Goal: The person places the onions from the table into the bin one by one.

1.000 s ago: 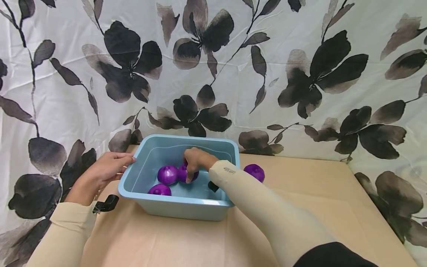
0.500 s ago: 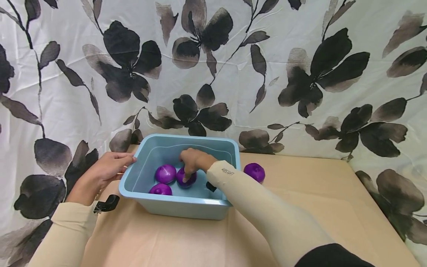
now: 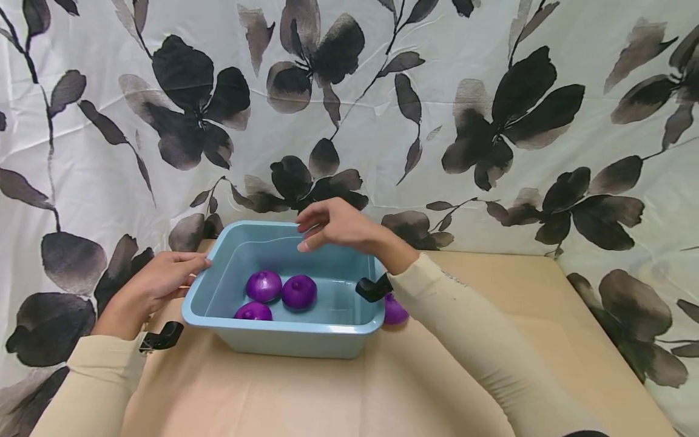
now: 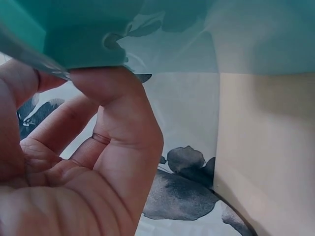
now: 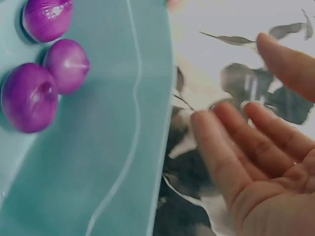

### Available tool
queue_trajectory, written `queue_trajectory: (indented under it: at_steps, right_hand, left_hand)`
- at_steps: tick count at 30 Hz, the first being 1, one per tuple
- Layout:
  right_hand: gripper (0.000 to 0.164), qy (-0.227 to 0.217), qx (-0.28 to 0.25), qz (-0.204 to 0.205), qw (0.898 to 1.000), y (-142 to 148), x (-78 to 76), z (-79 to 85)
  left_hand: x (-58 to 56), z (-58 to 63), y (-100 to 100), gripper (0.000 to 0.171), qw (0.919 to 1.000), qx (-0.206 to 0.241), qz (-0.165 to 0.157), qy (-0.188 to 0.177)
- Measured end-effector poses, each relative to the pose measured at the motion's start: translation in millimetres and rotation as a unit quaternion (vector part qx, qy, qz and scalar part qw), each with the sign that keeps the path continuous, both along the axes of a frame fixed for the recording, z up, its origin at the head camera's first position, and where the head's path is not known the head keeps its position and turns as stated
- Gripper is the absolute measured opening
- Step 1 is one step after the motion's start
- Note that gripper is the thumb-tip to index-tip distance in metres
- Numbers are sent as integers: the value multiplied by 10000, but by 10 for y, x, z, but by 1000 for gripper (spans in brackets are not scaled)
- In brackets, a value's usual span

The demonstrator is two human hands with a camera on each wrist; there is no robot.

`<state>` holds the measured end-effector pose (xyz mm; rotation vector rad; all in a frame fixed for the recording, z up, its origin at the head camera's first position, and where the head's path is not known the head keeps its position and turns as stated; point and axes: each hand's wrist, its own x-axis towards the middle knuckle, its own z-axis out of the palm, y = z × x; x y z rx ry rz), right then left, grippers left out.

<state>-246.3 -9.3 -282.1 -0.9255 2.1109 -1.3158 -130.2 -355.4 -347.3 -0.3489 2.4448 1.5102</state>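
Note:
A light blue plastic tub (image 3: 289,342) stands on the table, with three shiny purple onions (image 3: 299,292) grouped in its left half. In the right wrist view one onion (image 5: 67,67) shows a pointed tip. My left hand (image 3: 158,280) pinches the tub's left rim between thumb and fingers; the left wrist view shows fingertips right under the rim (image 4: 37,63). My right hand (image 3: 346,227) hovers over the tub's back rim, fingers loosely extended and holding nothing. Outside the tub, by its right wall, lies another purple onion (image 3: 394,311), partly hidden by the right wrist camera and sleeve.
The table (image 3: 491,291) has a tan covering that stretches to the right and front of the tub. Behind it hangs a white cloth (image 3: 415,36) with dark flower prints, close to the tub's back side.
My right hand has let go of an onion inside the tub and risen up and back over the rim. My left hand stays on the left rim.

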Motion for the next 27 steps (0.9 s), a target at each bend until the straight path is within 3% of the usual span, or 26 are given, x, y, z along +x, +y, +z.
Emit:
queue_trajectory:
  at_steps: [4,8,13,19,27]
  right_hand:
    - [49,10,-324,-106,9994,304,48,53]
    - [52,140,-588,-430,9972,634,117,-78]
    - [57,400,-701,-1216,9893,1092,262,-454]
    - [54,687,-477,-2427,9665,1534,413,-954]
    - [57,799,166,-2925,9528,1654,519,-1508]
  left_hand:
    - [17,-6,-29,63,10000,0,28,-7]
    - [18,-9,-31,65,10000,35,71,-24]
    - [11,-2,-18,66,10000,60,70,-20]
    - [4,6,-10,67,9999,136,63,-26]
    - [6,-21,-3,65,9997,221,50,-39]
